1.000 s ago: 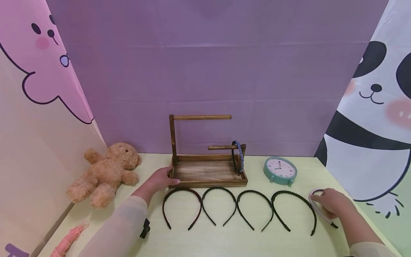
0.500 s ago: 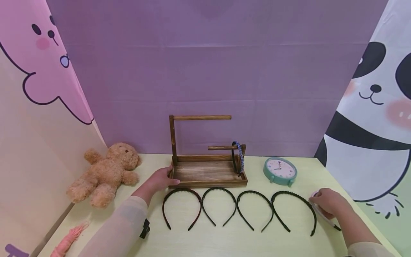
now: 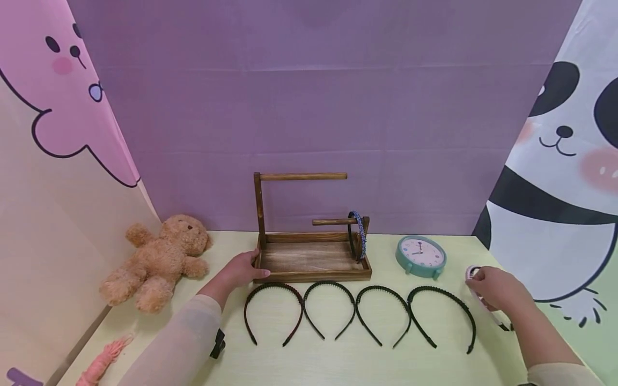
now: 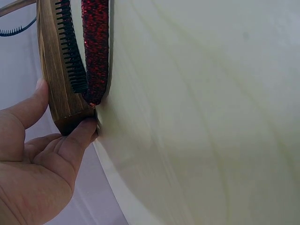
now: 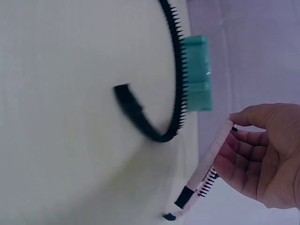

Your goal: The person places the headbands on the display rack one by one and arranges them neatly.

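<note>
My left hand (image 3: 240,272) grips the left end of the wooden stand (image 3: 314,276); in the left wrist view the thumb and fingers (image 4: 84,132) hold its corner beside a red glittery headband (image 4: 96,51). On the stand's short bar hangs a blue headband (image 3: 361,236). At the right, my right hand (image 3: 502,289) pinches a pale pink headband (image 3: 490,313). The right wrist view shows this pale headband (image 5: 209,157) between thumb and fingers, its dark tips pointing down. Several dark headbands, one of them at the right (image 3: 436,290), lie in a row before the stand.
A teal clock (image 3: 421,256) lies right of the stand, behind the headbands. A brown teddy bear (image 3: 161,260) lies at the left, with a pink yarn bundle (image 3: 103,362) nearer the front. Behind the table (image 3: 314,367) hangs a purple cloth (image 3: 309,118).
My right hand has moved slightly up and back, bringing the pale headband with it away from the dark one beside it. The left hand stays on the stand.
</note>
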Motion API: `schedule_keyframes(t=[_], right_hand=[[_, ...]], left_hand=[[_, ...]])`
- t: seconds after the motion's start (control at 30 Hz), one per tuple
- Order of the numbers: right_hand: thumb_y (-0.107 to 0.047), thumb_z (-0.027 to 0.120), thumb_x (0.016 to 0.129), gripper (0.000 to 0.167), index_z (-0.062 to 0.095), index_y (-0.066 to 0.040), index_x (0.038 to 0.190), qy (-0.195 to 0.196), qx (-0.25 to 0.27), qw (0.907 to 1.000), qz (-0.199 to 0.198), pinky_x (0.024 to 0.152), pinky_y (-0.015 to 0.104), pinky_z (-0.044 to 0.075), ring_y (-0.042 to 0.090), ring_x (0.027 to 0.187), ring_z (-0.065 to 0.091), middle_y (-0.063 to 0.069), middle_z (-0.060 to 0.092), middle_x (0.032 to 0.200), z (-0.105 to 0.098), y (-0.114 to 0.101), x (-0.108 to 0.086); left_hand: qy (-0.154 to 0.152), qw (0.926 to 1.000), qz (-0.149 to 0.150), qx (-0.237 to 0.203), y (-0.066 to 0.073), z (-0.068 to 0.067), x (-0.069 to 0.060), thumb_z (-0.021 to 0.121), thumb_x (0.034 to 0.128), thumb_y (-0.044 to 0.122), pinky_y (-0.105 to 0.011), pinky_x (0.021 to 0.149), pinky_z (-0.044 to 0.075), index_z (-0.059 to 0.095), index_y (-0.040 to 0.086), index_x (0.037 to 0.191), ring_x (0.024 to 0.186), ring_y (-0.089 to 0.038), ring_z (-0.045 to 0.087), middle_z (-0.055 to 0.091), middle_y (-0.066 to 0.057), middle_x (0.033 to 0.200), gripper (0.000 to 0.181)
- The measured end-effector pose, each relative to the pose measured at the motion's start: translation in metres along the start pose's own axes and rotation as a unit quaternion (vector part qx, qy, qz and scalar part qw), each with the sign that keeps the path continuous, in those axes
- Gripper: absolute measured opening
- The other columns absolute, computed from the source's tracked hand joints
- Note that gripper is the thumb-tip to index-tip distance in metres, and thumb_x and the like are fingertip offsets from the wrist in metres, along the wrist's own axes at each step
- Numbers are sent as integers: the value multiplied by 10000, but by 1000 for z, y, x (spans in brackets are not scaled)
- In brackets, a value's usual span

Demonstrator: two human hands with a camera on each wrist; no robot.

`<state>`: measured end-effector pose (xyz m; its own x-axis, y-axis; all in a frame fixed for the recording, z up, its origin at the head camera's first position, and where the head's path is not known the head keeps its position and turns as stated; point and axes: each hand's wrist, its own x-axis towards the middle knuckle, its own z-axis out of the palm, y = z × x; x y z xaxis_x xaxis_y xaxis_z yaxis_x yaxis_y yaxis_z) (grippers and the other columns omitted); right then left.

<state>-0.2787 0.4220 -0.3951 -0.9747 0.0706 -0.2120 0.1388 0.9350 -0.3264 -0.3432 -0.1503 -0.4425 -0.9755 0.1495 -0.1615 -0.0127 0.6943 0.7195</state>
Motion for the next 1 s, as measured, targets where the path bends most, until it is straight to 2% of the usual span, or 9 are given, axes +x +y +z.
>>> schedule_keyframes(t=[0.23, 0.37, 0.47, 0.63, 0.77, 0.87, 1.0], right_hand=[[-271, 511, 988, 365, 572, 72, 1099, 530, 247, 9972, -456, 607, 352, 540, 177, 714, 656, 128, 664, 883, -21, -32, -15], [-273, 520, 990, 362, 554, 61, 1127, 955, 257, 9927, -686, 588, 318, 478, 185, 726, 617, 127, 665, 899, -26, -53, -26], [-287, 516, 997, 347, 561, 29, 1132, 1245, 320, 9876, -902, 590, 304, 438, 180, 733, 604, 97, 671, 894, -27, -68, -34], [-347, 523, 1011, 380, 560, 3, 1156, 1500, 721, 9777, -1284, 644, 326, 534, 228, 818, 687, 139, 682, 989, -30, -93, -47], [-397, 530, 1005, 403, 564, -50, 1208, 1762, 824, 9686, -1546, 676, 319, 510, 250, 907, 654, 107, 668, 1018, -32, -109, -58], [-388, 544, 999, 377, 582, -93, 1232, 1997, 816, 9603, -1770, 680, 280, 485, 194, 932, 611, 62, 672, 1021, -33, -121, -65], [-377, 569, 991, 351, 602, -117, 1225, 2119, 1019, 9501, -2052, 706, 165, 505, 9, 901, 572, 43, 679, 1044, -33, -138, -72]], left_hand=[[-24, 9999, -24, -122, 1, 0, -3, 707, 915, 243, -547, 1160, 286, 259, 17, 1546, 1448, -414, 276, 324, -234, 1557, 806], [-34, 9999, -36, -154, 0, -1, -4, 703, 918, 243, -546, 1159, 288, 257, 19, 1547, 1449, -414, 274, 320, -234, 1559, 803], [-35, 9998, -27, -179, 0, 0, -5, 700, 921, 237, -547, 1159, 287, 254, 16, 1547, 1448, -415, 273, 318, -236, 1560, 799], [-21, 9998, -10, -213, 0, -1, -5, 698, 923, 226, -551, 1155, 291, 252, 11, 1546, 1444, -420, 279, 320, -242, 1556, 795], [-24, 9998, 4, -203, 1, -1, -4, 692, 928, 225, -553, 1156, 288, 249, 13, 1547, 1446, -419, 274, 319, -240, 1557, 790], [-26, 9997, -3, -243, 2, -1, -4, 690, 930, 224, -549, 1162, 280, 250, 16, 1548, 1450, -414, 270, 317, -236, 1559, 786], [-20, 9997, 20, -230, 3, -2, -5, 695, 926, 230, -552, 1157, 285, 255, 7, 1544, 1442, -423, 279, 324, -245, 1552, 791]])
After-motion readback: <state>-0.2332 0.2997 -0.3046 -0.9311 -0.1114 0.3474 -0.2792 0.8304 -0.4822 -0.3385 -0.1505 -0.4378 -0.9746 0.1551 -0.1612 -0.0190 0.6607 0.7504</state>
